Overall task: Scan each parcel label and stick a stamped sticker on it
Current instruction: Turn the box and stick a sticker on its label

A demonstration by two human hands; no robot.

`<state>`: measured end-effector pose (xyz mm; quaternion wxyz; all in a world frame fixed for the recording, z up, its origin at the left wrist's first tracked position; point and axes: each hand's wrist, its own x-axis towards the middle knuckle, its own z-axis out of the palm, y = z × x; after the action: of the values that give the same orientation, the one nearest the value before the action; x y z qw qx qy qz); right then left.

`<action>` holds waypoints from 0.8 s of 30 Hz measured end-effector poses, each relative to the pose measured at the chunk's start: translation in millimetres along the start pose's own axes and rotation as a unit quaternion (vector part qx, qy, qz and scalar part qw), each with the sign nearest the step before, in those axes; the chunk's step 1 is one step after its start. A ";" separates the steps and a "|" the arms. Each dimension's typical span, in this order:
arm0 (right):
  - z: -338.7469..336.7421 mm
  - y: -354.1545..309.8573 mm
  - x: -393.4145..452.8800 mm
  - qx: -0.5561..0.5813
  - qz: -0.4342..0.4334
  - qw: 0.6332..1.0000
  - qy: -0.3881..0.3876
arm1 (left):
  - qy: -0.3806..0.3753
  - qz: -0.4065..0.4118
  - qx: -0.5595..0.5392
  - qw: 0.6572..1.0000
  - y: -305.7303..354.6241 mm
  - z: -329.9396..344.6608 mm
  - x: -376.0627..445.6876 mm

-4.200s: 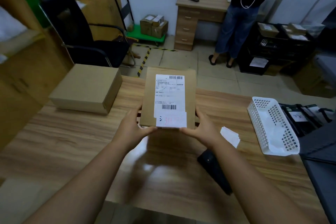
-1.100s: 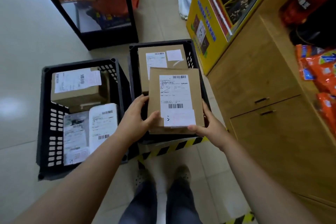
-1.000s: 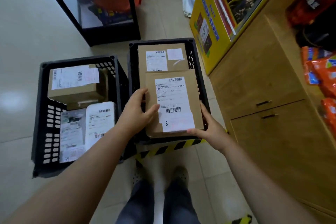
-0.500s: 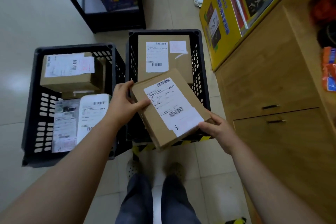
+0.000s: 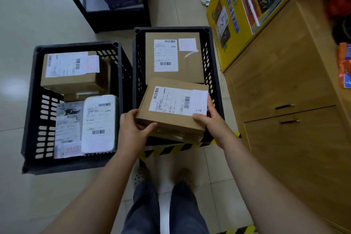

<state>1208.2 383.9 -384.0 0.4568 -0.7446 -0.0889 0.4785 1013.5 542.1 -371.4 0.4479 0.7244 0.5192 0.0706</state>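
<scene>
Gripping a labelled parcel (image 5: 171, 118) at both ends, the left hand (image 5: 133, 129) and right hand (image 5: 212, 121) hold it tilted over the right crate (image 5: 214, 74), apparently above another box (image 5: 190, 70).

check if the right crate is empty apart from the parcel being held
No, a larger cardboard parcel with a shipping label already lies in the right crate, behind the held parcel.

Both hands, left (image 5: 133, 129) and right (image 5: 212, 121), hold a labelled parcel (image 5: 171, 119) over the right crate (image 5: 136, 74).
</scene>
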 end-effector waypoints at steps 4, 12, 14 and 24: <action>-14.3 -3.9 16.4 -0.051 0.021 0.998 -0.002 | 0.007 0.011 -0.003 1.000 0.1 4.4 7.0; -23.9 1.5 28.9 -0.105 -0.020 0.994 -0.038 | -0.037 -0.002 -0.011 0.999 -12.8 23.2 15.6; -21.7 6.8 31.6 -0.151 -0.028 0.988 -0.020 | -0.063 -0.006 0.008 0.998 -17.5 30.3 17.7; -0.1 63.3 56.9 -0.225 -0.015 0.974 0.030 | -0.094 -0.003 0.156 0.983 -42.8 65.9 31.0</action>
<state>1218.9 380.3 -468.4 0.2875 -0.8410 -0.1914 0.4165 1035.3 531.9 -452.4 0.3768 0.7873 0.4812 -0.0806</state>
